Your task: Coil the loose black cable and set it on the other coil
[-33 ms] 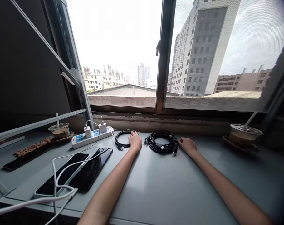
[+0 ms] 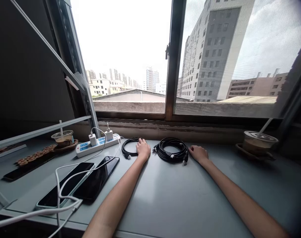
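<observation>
Cable coil (image 2: 129, 147) lies flat, left hand (image 2: 143, 149) touching.

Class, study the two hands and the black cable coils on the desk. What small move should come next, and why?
Probably curl the left hand around the small cable coil and lift it. That hand lies on the coil's right edge, while the right hand rests on the desk beside the larger coil, holding nothing.
</observation>
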Available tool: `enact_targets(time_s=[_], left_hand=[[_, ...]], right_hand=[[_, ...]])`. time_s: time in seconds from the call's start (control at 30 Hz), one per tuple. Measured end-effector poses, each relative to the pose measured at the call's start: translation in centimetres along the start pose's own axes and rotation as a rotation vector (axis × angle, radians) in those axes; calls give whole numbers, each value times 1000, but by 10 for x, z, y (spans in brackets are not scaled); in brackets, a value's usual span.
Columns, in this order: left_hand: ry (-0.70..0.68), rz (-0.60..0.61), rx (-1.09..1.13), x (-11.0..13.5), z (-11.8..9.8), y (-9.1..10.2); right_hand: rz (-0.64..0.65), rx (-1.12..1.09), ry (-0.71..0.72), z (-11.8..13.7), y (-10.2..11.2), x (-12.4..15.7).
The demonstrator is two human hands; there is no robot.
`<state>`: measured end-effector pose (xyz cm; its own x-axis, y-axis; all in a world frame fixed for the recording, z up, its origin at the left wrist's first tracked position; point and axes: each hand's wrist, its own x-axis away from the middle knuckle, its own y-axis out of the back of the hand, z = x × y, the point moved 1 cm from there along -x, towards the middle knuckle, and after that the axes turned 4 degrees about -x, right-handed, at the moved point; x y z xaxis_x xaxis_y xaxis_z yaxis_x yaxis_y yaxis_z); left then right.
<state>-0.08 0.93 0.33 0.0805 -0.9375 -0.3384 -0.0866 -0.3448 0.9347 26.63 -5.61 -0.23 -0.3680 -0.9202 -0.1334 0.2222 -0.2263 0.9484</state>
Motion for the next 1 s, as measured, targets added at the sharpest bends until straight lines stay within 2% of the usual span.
enact_targets(time_s=[0.37, 0.57, 0.67, 0.77, 0.87, 1.0], left_hand=[[1, -8, -1, -1, 1, -3], [44, 13, 21, 1, -4, 6], [137, 69, 35, -4, -9, 15], [194, 194, 73, -13, -6, 23], [170, 286, 140, -23, 3, 32], [146, 334, 294, -33, 18, 48]], right_hand=[[-1, -4, -7, -1, -1, -1], [-7, 2, 0, 0, 0, 0], [-9, 9, 1, 0, -1, -1], [-9, 8, 5, -1, -2, -2], [-12, -1, 6, -2, -2, -3], [-18, -22, 13, -2, -3, -3]])
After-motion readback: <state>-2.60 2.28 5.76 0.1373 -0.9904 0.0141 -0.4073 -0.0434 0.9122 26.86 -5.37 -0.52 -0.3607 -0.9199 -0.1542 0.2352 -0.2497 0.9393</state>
